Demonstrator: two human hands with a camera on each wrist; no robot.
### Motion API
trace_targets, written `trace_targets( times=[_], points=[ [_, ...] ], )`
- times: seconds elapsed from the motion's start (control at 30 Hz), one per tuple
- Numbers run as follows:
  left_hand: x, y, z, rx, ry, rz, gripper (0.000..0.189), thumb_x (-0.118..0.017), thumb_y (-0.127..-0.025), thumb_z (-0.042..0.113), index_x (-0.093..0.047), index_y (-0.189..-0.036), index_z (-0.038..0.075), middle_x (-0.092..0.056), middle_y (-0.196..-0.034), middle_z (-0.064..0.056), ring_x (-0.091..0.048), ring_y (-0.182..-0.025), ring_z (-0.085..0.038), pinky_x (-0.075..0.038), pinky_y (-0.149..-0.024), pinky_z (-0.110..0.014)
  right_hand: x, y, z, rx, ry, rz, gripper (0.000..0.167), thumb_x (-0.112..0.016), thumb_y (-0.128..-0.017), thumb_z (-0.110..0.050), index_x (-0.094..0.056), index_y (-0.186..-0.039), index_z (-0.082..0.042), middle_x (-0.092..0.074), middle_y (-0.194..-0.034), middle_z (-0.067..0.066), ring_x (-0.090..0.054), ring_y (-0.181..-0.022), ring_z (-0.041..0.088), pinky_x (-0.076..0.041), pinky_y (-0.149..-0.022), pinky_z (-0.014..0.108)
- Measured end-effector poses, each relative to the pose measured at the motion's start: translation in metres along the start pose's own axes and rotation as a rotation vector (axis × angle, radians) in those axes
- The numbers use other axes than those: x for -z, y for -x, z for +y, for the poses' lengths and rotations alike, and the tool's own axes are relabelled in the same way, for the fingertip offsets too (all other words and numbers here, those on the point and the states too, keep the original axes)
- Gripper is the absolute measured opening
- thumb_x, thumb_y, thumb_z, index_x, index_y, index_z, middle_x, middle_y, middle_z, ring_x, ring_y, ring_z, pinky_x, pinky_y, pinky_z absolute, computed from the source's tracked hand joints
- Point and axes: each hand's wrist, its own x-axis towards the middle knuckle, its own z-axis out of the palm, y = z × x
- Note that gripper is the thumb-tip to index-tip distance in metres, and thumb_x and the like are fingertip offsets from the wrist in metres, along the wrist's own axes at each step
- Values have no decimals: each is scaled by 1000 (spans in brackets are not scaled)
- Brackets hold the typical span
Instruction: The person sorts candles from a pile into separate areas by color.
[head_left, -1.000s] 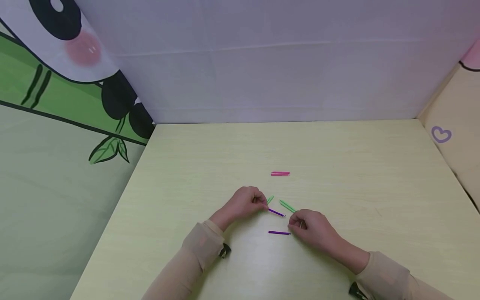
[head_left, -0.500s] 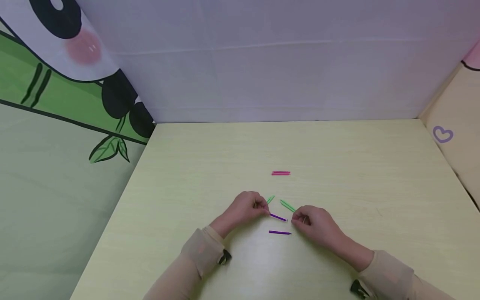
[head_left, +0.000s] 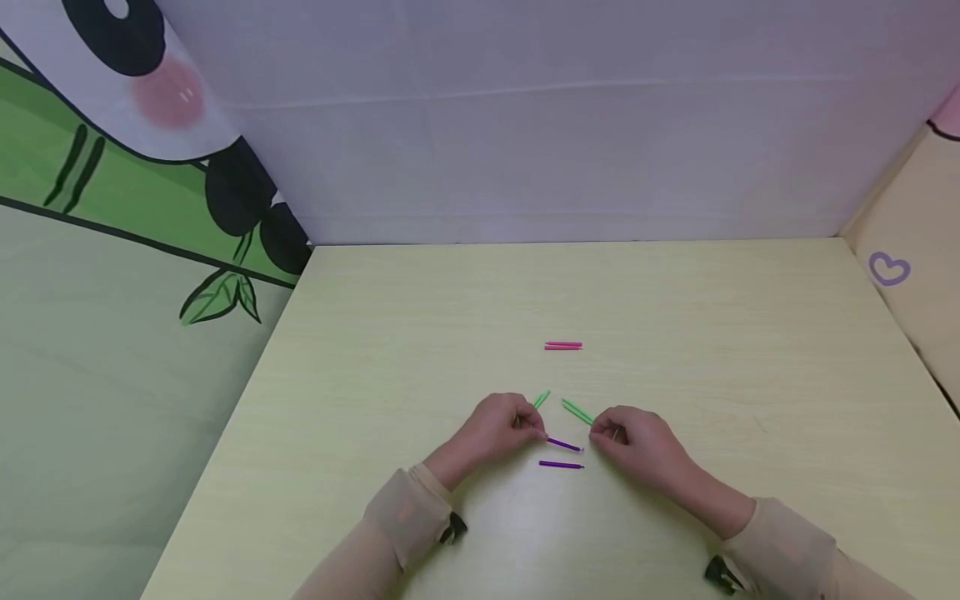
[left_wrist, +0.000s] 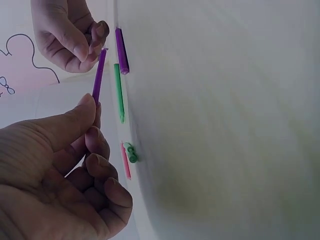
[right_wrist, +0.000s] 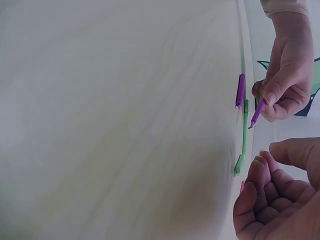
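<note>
Steadily | my left hand (head_left: 501,429) pinches the purple candle (head_left: 565,445) by one end, lower centre of the head frame | my right hand (head_left: 637,443), fingers loosely curled, holds nothing | best keep the pinch light, free end clear of the second purple candle (head_left: 561,465) below

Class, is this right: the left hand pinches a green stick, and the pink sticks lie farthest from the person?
Wrong colour: the left hand pinches a purple stick, as the left wrist view shows; the pink sticks do lie farthest away.
</note>
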Motion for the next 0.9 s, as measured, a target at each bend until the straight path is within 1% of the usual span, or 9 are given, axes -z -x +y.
trace_targets(
  times=[0.27,0.53,0.73,0.9],
  points=[
    [-5,3,0,-10,-23,8,5,-78,-83,16,-75,-80,14,-61,-71,13,-47,-67,-2,-42,-66,-20,3,-1,0,5,-2,14,4,-70,-88,-10,-71,-89,-7,-57,-73,-6,-51,-68,12,-45,-61,25],
    [-7,5,4,9,-31,11,6,-78,-83,17,-75,-79,15,-60,-70,13,-48,-67,-2,-42,-67,-20,5,-6,3,39,11,54,3,-71,-87,-8,-71,-90,-7,-60,-76,-5,-51,-69,12,-45,-63,26],
    [-10,6,3,19,-24,13,7,-78,-83,19,-75,-78,16,-59,-70,15,-48,-67,-2,-42,-67,-20,7,-10,3,23,29,65,5,-70,-87,-5,-72,-91,-8,-63,-80,-3,-51,-71,13,-47,-65,28],
    [-11,6,3,18,-18,19,8,-78,-83,19,-74,-77,16,-59,-70,14,-48,-67,-3,-42,-66,-20,8,-13,5,30,36,73,5,-69,-88,-4,-72,-91,-7,-64,-82,-2,-52,-71,13,-47,-67,31]
  ],
)
